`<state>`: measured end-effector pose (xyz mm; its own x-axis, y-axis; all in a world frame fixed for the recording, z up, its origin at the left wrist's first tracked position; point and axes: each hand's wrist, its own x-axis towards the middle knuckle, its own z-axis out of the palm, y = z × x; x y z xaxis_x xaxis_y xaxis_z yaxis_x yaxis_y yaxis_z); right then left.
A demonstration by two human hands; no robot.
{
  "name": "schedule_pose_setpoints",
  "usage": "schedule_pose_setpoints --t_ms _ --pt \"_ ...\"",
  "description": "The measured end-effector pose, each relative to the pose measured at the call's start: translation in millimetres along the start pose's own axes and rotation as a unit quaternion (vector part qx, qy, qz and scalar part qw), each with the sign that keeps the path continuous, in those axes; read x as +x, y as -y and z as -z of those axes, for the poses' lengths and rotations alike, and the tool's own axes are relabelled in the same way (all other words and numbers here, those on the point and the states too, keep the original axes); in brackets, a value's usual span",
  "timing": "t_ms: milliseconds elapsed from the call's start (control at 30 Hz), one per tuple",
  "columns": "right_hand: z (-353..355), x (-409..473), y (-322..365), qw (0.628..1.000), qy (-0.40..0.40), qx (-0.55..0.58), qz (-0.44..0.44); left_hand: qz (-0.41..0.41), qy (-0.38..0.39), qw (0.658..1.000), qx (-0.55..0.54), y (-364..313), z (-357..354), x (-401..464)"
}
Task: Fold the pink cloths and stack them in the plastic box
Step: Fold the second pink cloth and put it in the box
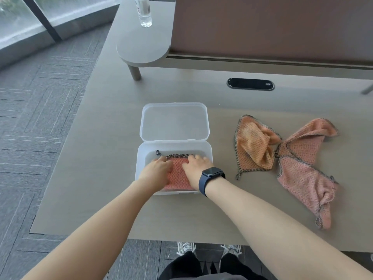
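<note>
Your left hand (156, 170) and your right hand (196, 168) were both inside the translucent white plastic box (209, 152), which sat on the grey-beige table (101, 158) with its hinged lid (174, 122) lying open flat behind it. Both hands rested palm down on the folded pink waffle-weave cloth (178, 176) that lay in the box, the fingers bent and spread over its top surface; whether the fingertips gripped the fabric or only pressed on it could not be told. The cloth's dark stitched edge (179, 155) showed along the far side of the fold, and a small dark loop (158, 152) stood up at the far left corner, beside the left fingers. You wore a dark blue wristwatch (212, 174) on the right wrist, just over the near right rim of the box. Two more cloths lay unfolded on the table to the right of the box, well apart from it: a crumpled orange-pink cloth with dark edging (254, 146), and, touching its right side, a larger rumpled pink cloth with dark edging (306, 168) that stretched toward the near edge of the table. A clear plastic bottle (143, 12) stood on the raised rounded grey shelf (141, 47) at the far side of the table.
</note>
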<state>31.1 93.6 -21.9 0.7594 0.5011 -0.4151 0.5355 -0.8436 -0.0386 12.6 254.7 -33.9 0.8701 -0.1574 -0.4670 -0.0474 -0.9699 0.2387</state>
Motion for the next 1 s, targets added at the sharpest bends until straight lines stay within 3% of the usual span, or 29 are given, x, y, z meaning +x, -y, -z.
schedule_pose_setpoints --t_ms 100,200,267,400,500,700,1000 --pt "8.2 -4.8 -4.7 0.99 -0.101 0.096 -0.004 0.002 -0.041 0.999 -0.018 -3.0 4.2 -1.2" --pt "22.6 -23.2 -28.2 0.946 -0.261 0.187 -0.04 -0.026 -0.149 0.985 -0.087 -27.6 22.0 -0.1" --pt "26.4 -40.3 -58.5 0.917 -0.322 0.223 -0.076 -0.078 -0.197 0.971 -0.111 -57.9 36.1 2.2" --pt "10.4 -72.0 -133.8 0.913 -0.277 0.244 -0.174 -0.18 -0.193 0.958 -0.11 -125.1 44.3 12.9" --pt "-15.4 -93.0 -181.6 0.923 -0.231 0.233 -0.202 -0.208 -0.154 0.963 -0.071 -164.1 25.2 28.6" --pt "-58.3 -111.9 -242.0 0.932 -0.184 0.231 -0.208 -0.143 -0.084 0.985 -0.045 -206.4 -28.2 59.0" --pt "-75.0 -90.1 -277.8 0.97 -0.165 0.154 -0.095 -0.088 -0.096 0.991 0.019 -224.8 -55.4 77.2"
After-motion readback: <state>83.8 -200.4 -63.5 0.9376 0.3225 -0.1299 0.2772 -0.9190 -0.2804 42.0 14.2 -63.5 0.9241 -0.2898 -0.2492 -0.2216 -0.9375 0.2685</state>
